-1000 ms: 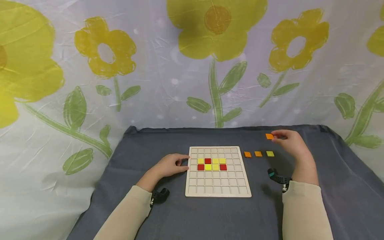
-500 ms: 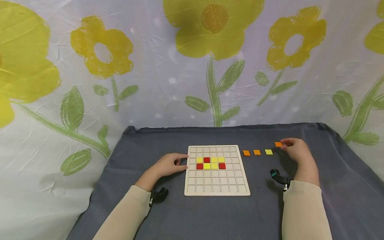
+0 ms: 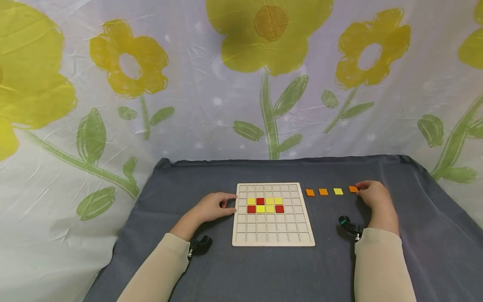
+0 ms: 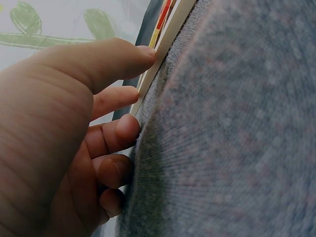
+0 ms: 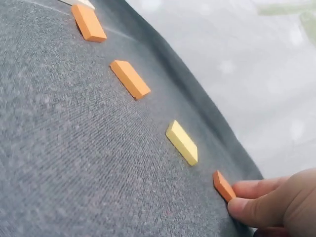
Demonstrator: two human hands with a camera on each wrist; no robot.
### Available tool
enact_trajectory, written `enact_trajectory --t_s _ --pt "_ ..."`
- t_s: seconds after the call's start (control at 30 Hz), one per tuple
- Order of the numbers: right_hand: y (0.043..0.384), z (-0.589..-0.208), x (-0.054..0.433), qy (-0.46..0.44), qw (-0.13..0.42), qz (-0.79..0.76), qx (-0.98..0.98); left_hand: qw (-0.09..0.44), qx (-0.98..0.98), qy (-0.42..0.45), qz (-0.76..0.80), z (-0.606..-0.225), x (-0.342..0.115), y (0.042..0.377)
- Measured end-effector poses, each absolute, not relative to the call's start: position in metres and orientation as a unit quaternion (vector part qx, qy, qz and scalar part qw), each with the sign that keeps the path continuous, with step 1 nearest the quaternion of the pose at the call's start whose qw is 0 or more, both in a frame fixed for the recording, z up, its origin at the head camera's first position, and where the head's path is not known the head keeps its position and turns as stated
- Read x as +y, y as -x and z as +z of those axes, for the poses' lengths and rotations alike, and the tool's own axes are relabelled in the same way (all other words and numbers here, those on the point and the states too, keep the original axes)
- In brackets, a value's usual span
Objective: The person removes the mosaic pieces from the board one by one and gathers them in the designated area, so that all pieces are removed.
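Person's rocking plain beige long sleeves, the left sleeve matching the right sleeve. There's a curvy black gadget at each cuff: left gadget, right gadget. The right one sports a teal patch, tiny holes and a silvery fitting.
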State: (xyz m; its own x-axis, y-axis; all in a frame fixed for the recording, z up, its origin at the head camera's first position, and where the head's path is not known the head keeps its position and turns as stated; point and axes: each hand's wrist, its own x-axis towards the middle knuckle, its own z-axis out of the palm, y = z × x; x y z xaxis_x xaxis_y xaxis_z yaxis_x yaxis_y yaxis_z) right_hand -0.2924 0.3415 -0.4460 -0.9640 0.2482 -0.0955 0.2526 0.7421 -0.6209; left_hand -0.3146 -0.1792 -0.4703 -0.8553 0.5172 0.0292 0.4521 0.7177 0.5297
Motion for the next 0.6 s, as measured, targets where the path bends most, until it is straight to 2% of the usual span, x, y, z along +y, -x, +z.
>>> enact_trajectory --t_s 0.27,0.6 --pt "0.294 -0.445 0.342 -0.134 0.005 -0.333 0.934 0.062 0.924 -0.264 0.271 -0.47 -0.18 0.316" --pt "0.292 -0.431 0.335 -0.092 0.012 -0.343 0.935 0.062 0.922 -0.267 0.272 -0.472 -0.181 0.316"
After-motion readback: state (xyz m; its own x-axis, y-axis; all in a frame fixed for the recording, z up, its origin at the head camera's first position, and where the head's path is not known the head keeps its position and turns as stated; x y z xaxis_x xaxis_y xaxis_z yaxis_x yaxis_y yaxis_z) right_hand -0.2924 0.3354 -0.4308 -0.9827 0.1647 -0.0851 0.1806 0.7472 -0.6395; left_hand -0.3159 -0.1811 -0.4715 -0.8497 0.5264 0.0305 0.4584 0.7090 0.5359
